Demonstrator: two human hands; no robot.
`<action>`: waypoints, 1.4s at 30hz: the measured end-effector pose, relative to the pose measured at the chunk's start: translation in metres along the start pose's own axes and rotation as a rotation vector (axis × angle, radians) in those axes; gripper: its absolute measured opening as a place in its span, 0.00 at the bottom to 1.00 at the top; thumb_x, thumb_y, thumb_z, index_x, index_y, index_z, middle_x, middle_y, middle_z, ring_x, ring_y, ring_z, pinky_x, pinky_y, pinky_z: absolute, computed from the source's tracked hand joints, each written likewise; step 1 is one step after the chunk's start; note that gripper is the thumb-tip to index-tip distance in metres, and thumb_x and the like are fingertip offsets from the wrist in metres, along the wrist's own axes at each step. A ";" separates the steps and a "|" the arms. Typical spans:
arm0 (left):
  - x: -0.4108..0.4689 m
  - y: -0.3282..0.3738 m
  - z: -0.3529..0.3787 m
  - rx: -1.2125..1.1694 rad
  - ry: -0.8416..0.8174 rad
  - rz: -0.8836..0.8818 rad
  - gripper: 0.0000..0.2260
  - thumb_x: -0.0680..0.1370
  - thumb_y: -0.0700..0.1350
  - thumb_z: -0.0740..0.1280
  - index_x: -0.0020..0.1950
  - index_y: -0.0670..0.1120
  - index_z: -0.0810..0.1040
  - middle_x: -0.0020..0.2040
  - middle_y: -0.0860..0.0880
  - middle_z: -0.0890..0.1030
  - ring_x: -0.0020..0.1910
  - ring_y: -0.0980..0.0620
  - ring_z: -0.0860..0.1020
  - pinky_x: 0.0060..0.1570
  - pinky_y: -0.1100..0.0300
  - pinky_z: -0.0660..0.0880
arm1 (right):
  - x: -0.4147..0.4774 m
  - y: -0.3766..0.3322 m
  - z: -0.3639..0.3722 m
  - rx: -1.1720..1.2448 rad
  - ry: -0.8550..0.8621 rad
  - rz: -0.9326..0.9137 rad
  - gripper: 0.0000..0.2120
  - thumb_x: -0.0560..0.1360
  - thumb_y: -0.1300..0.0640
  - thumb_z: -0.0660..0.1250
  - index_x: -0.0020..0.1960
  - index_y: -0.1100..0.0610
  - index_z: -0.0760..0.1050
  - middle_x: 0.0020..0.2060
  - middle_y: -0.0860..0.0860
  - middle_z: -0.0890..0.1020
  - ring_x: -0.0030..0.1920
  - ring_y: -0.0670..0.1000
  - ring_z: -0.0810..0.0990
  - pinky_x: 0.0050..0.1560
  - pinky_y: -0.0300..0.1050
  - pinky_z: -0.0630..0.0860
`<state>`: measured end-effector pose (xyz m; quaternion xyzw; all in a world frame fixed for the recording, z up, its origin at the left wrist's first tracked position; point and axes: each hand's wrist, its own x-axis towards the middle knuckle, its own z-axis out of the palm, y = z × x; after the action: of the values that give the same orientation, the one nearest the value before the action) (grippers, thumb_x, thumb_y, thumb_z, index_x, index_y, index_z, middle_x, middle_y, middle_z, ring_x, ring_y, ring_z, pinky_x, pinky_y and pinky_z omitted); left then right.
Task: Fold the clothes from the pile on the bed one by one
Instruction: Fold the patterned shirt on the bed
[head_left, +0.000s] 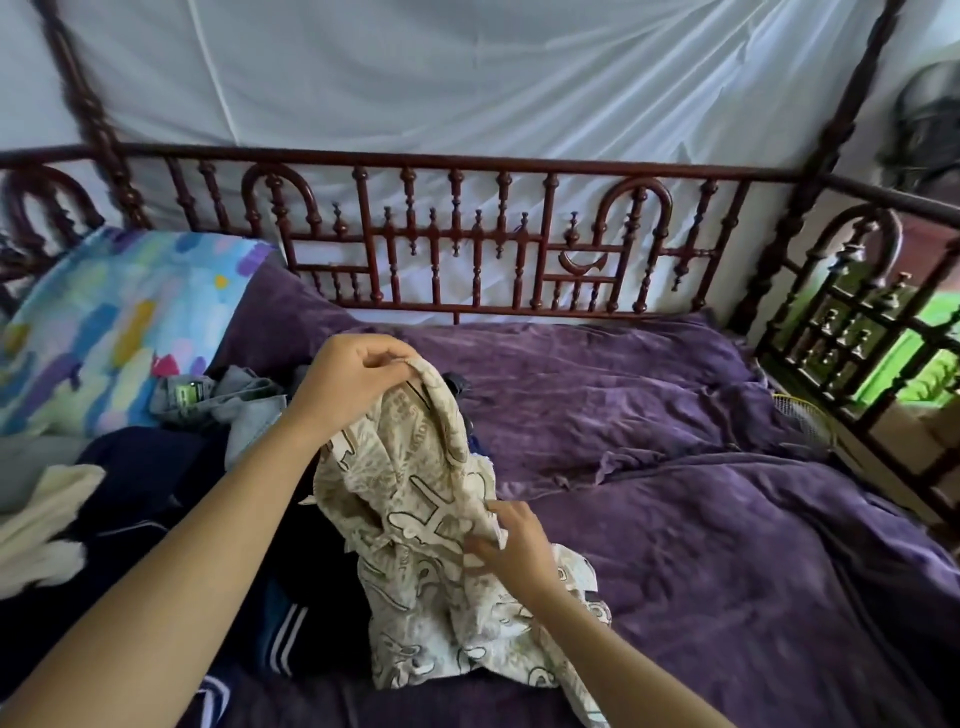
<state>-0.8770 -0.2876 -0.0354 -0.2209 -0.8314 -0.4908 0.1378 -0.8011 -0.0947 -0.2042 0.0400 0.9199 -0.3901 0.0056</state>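
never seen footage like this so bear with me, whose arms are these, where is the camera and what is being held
There is no machine here: a person wears one wide-angle camera on the head, so this single picture looks forward and down at their own arms. The left hand holds up the top of a cream patterned garment; the right hand pinches it lower down. Its lower part trails on a purple blanket that covers the bed. To the left lies a pile of clothes, mostly dark, with a colourful pillow behind.
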 end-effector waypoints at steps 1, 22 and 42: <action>0.003 0.001 -0.005 0.004 0.025 0.006 0.15 0.72 0.34 0.70 0.39 0.56 0.80 0.31 0.68 0.80 0.33 0.70 0.77 0.36 0.78 0.70 | 0.005 -0.002 -0.010 0.033 0.046 0.006 0.09 0.73 0.50 0.70 0.45 0.56 0.78 0.42 0.48 0.77 0.44 0.47 0.75 0.44 0.35 0.70; 0.043 0.012 -0.055 0.102 0.175 0.092 0.03 0.74 0.45 0.70 0.40 0.50 0.82 0.33 0.57 0.80 0.32 0.63 0.75 0.35 0.70 0.69 | 0.026 -0.127 -0.265 0.366 0.659 -0.395 0.12 0.72 0.64 0.68 0.34 0.50 0.76 0.24 0.41 0.79 0.24 0.39 0.74 0.28 0.30 0.72; -0.014 0.020 0.066 0.265 -0.490 0.100 0.09 0.79 0.47 0.64 0.54 0.49 0.83 0.43 0.59 0.83 0.38 0.67 0.77 0.39 0.71 0.72 | 0.013 -0.053 -0.112 0.030 -0.064 -0.187 0.06 0.73 0.60 0.70 0.49 0.60 0.79 0.41 0.50 0.79 0.41 0.45 0.75 0.44 0.41 0.73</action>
<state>-0.8562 -0.2250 -0.0581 -0.3537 -0.8849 -0.3027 -0.0154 -0.8154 -0.0502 -0.0886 -0.0587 0.9130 -0.4038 -0.0020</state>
